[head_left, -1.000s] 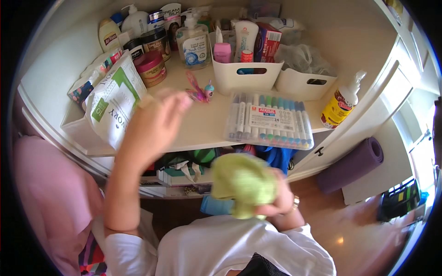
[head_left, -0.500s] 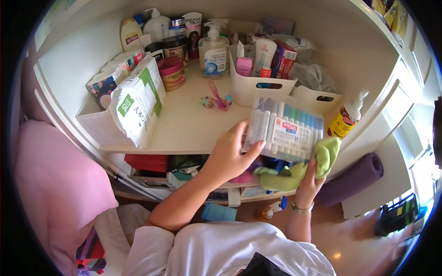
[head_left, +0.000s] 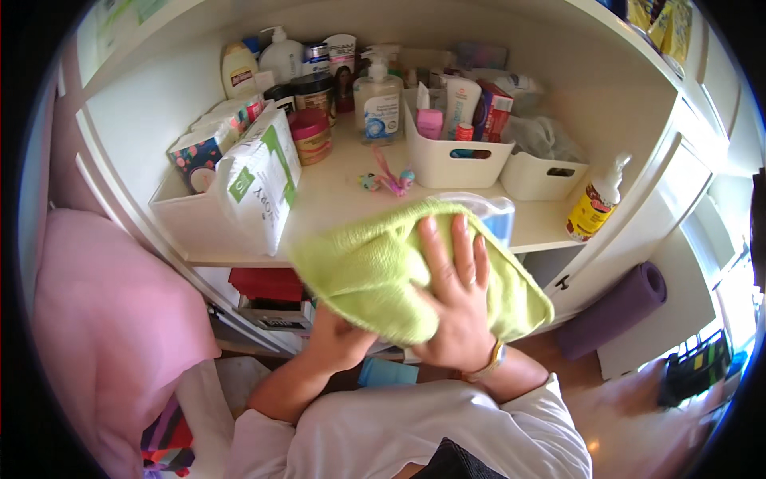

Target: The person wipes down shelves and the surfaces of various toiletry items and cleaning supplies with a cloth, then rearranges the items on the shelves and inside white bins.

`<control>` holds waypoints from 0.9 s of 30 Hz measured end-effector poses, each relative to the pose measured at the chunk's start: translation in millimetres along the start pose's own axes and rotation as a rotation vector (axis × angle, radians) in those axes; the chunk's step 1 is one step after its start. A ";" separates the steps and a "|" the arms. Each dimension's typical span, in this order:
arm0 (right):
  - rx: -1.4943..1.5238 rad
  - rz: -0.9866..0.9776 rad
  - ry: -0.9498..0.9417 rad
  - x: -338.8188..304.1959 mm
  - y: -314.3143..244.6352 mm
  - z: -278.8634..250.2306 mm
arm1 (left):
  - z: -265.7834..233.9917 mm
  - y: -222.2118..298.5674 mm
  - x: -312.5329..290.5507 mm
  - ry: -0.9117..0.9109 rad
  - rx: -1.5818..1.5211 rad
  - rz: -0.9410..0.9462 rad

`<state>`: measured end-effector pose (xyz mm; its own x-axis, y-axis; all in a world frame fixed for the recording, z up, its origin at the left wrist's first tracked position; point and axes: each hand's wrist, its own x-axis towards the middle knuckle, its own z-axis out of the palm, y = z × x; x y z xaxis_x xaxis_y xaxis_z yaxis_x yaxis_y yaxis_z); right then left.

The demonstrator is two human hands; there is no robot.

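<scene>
A clear plastic case of marker pens (head_left: pixel 499 219) is held up in front of the shelf, with only its far right corner showing. A light green cloth (head_left: pixel 359 267), slightly blurred, covers the rest of it. My right hand (head_left: pixel 455 291) lies flat on the cloth, its fingers stretched out and a little apart. Under the cloth's near left edge, my left hand (head_left: pixel 339 343) is closed on the case; its fingertips are hidden. Behind the cloth, a small colourful toy figure (head_left: pixel 391 180) sits on the shelf board.
White bins (head_left: pixel 459 172) holding toiletries stand at the shelf's back right. A pump bottle (head_left: pixel 379 104) and several jars fill the back. A white paper pack (head_left: pixel 255 184) stands left; a yellow-labelled bottle (head_left: pixel 594 207) stands right. A rolled purple mat (head_left: pixel 614 311) lies beyond the cabinet.
The cloth has come up from the case's lower right and now spreads over it. My right hand has moved left onto it. The case and my left hand have come lower and nearer.
</scene>
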<state>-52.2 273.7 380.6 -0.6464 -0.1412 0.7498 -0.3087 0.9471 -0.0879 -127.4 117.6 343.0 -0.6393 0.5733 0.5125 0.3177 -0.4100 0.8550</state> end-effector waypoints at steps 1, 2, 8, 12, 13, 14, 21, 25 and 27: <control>0.001 0.020 0.034 6.6 6.0 -6.2 | -11.5 5.9 5.6 -0.089 0.242 0.137; -0.024 0.043 0.113 7.7 11.5 -7.1 | -4.4 15.7 1.4 0.007 0.142 0.098; 0.609 0.421 0.417 -2.5 40.9 1.3 | -22.7 26.8 -39.2 0.158 0.147 0.140; 0.776 0.555 0.563 -29.8 58.6 -20.6 | -43.3 18.9 -53.2 0.541 0.291 0.413; 0.829 0.557 0.641 -35.1 59.7 -23.6 | -35.6 20.2 -37.7 0.719 0.255 0.445; 0.847 0.560 0.634 -38.3 59.7 -23.3 | -43.9 12.1 -29.9 0.740 0.388 0.533; 0.626 0.446 0.503 -55.3 59.8 -11.2 | -32.5 -30.3 63.0 0.837 0.811 0.658; 0.663 0.446 0.418 -62.5 65.6 -10.5 | -51.9 -36.4 82.9 0.903 1.172 0.613; 0.747 0.495 0.443 -68.6 69.4 -10.9 | -55.3 -31.9 87.1 0.947 1.201 0.583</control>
<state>-21.7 352.3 330.2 -0.5491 0.4847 0.6808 -0.5329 0.4244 -0.7320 -232.0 141.4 355.9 -0.2768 -0.2523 0.9272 0.6967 0.6118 0.3745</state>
